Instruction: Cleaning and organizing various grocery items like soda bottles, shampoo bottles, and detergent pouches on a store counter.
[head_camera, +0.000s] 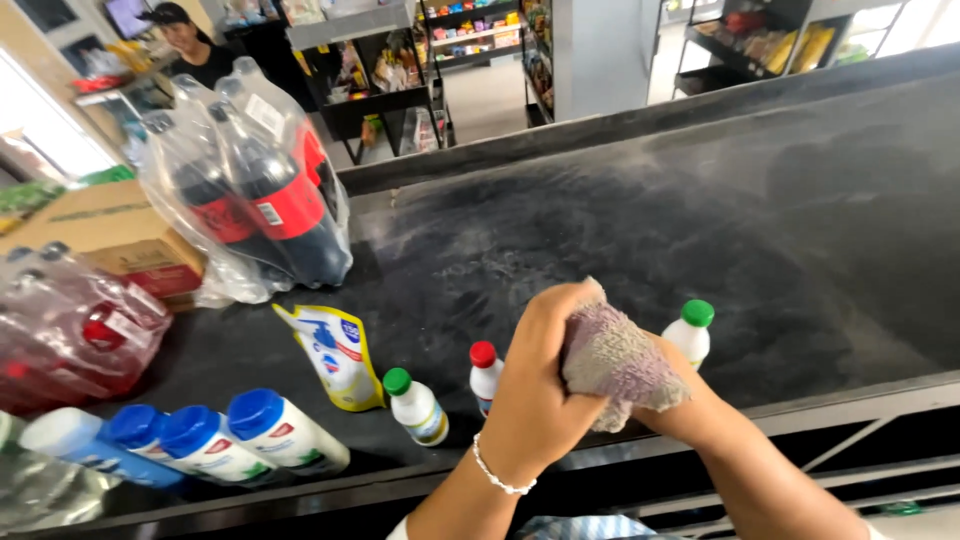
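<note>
Together, we bunch a greyish-purple cloth (615, 362) at lower centre: our left hand (540, 385) curls closed over its top, while our right hand (668, 405) lies hidden beneath, its grip unclear. Just beside it stand small white bottles, one green-capped (690, 331) and one red-capped (484, 374), upright on the dusty black counter (620, 230).

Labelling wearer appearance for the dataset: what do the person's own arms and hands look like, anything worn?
Both forearms are bare, no sleeves or gloves. The left hand has a thin white beaded bracelet at the wrist. The right hand shows no jewellery on its visible part.
</note>
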